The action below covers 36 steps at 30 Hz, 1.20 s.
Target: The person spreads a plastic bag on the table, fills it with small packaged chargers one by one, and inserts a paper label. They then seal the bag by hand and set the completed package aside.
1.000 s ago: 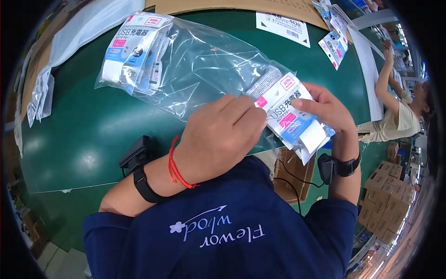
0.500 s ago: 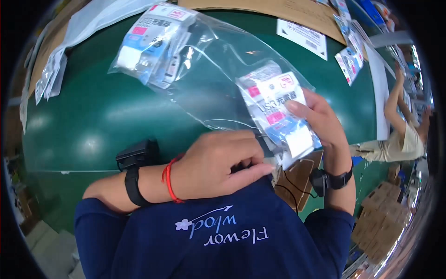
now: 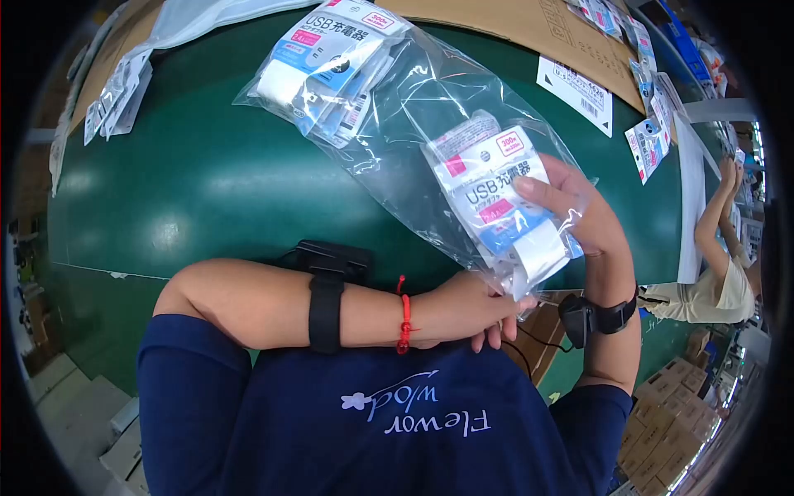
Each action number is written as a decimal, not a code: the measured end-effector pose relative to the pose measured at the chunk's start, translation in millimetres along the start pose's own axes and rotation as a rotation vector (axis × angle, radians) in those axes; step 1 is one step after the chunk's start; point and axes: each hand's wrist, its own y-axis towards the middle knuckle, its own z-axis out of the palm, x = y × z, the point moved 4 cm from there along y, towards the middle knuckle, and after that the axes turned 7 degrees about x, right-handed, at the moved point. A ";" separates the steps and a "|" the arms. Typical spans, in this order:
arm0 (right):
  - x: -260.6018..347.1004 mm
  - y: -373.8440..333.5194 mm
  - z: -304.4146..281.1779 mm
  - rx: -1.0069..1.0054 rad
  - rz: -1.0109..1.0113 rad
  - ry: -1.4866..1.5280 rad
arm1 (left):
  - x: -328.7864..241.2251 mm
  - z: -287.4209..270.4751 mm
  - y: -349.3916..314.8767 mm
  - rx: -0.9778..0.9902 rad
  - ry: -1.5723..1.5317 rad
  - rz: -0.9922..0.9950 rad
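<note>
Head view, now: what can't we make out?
All head view:
Right hand: fingertips, mostly behind the held charger packets.
Left hand: whether it grips the clear bag; packet bottoms cover part of it.
Far packet stack: count; packets overlap.
Co-worker: head, mostly lost at dark rim.

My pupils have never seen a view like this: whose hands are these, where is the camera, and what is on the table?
There is no machine, only a person's two bare hands. A wide fisheye camera worn on the head looks down, so straight edges bend. The right hand grips white-and-blue packets with pink patches; the left hand is just below them, perhaps touching. A clear plastic bag stretches from there to a similar stack of packets on the green table. Brown cardboard lies along the far edge.
</note>
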 end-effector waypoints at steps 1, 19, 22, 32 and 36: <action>1.1 2.8 0.5 0.002 -0.011 0.017 | 0.2 0.8 1.4 0.003 -0.001 0.001; -10.6 2.0 18.7 0.088 0.177 0.219 | 12.9 -0.4 2.9 0.204 0.114 -0.029; -7.1 13.6 38.5 0.042 0.182 0.300 | 11.9 -1.5 0.3 0.203 0.185 -0.036; -14.2 47.9 74.1 0.058 0.068 0.558 | 10.5 -0.2 -2.7 0.243 0.862 0.398; -6.4 13.7 45.9 0.224 -0.060 0.350 | -29.2 1.2 -33.7 0.328 0.935 0.372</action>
